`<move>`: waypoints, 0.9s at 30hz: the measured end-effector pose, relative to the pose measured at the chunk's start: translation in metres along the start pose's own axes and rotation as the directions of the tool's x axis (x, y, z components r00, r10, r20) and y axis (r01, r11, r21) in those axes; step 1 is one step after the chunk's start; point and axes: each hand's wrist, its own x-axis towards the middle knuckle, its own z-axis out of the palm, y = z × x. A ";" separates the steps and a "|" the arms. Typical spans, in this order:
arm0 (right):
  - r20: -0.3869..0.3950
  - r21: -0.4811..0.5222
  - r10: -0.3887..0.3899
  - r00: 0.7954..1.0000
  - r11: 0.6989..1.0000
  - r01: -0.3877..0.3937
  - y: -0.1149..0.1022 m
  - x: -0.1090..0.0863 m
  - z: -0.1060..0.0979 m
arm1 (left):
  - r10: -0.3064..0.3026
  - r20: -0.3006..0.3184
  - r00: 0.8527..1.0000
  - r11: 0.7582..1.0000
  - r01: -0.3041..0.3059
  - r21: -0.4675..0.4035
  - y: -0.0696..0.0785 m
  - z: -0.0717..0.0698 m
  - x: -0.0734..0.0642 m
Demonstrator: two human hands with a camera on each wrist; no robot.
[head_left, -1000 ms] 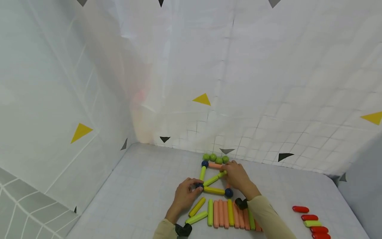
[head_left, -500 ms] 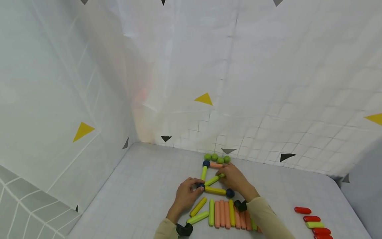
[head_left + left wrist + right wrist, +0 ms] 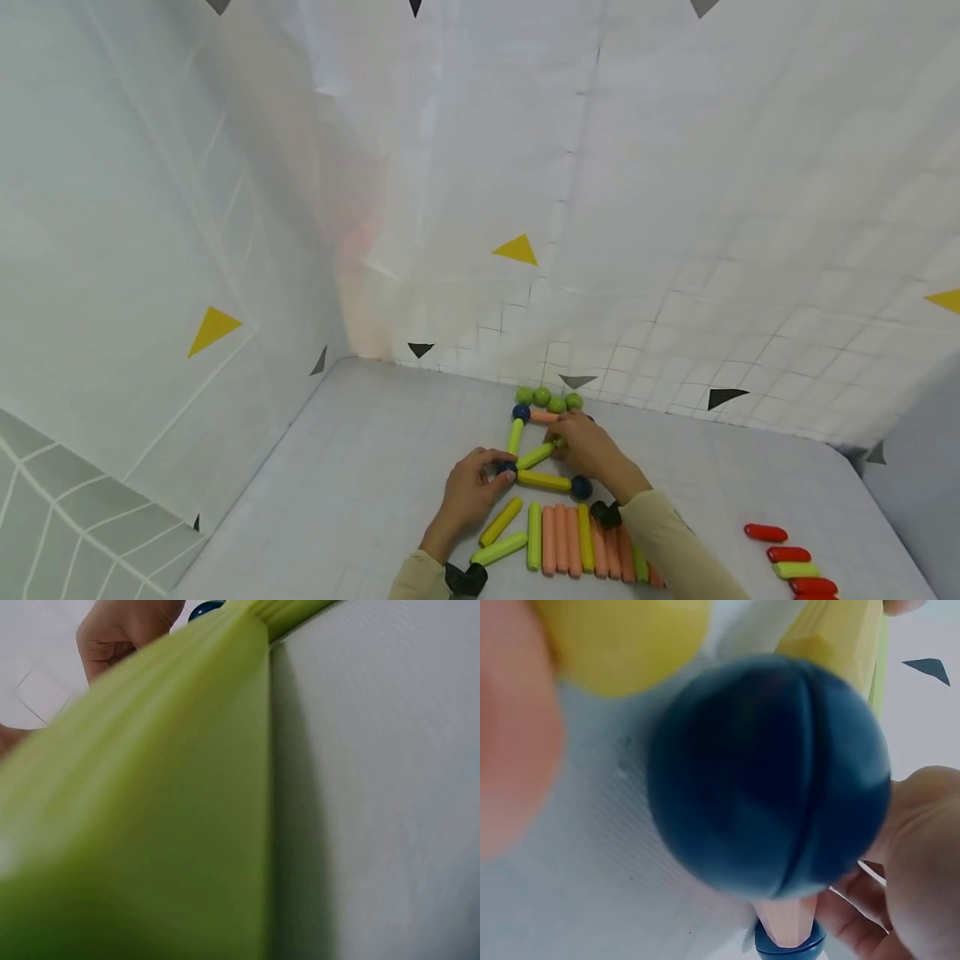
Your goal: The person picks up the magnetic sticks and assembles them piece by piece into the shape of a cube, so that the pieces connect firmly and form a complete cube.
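In the head view, my left hand (image 3: 468, 492) pinches a dark blue ball (image 3: 507, 472) at the near left corner of a flat frame of sticks and balls. My right hand (image 3: 592, 450) pinches the far end of a lime stick (image 3: 535, 456) that slants from that ball; its fingers hide the tip. A yellow stick (image 3: 543, 482) joins the held ball to another blue ball (image 3: 581, 487). Behind, a lime stick (image 3: 515, 437) leads to a blue ball (image 3: 521, 412) and a salmon stick (image 3: 542, 417). The near right ball looms large in the right wrist view, beside my right hand.
Several green balls (image 3: 542, 396) stand behind the frame. A row of salmon, lime and yellow sticks (image 3: 573, 542) lies in front, with a loose yellow stick (image 3: 500, 522) and lime stick (image 3: 498, 550) to its left. Several red sticks (image 3: 766, 532) lie far right.
My right hand has shifted slightly left and down along the lime stick, covering more of its far end. The left hand keeps its hold on the ball.
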 end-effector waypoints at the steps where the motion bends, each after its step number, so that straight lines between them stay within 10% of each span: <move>1: -0.004 -0.013 -0.006 1.000 1.000 0.006 0.000 0.000 0.000 | 0.002 0.000 1.000 1.000 -0.002 0.004 0.000 0.001 0.000; 27: -0.032 -0.087 -0.039 0.999 0.996 0.036 0.010 -0.001 -0.003 | 0.012 -0.005 1.000 1.000 -0.012 0.026 -0.002 0.002 0.001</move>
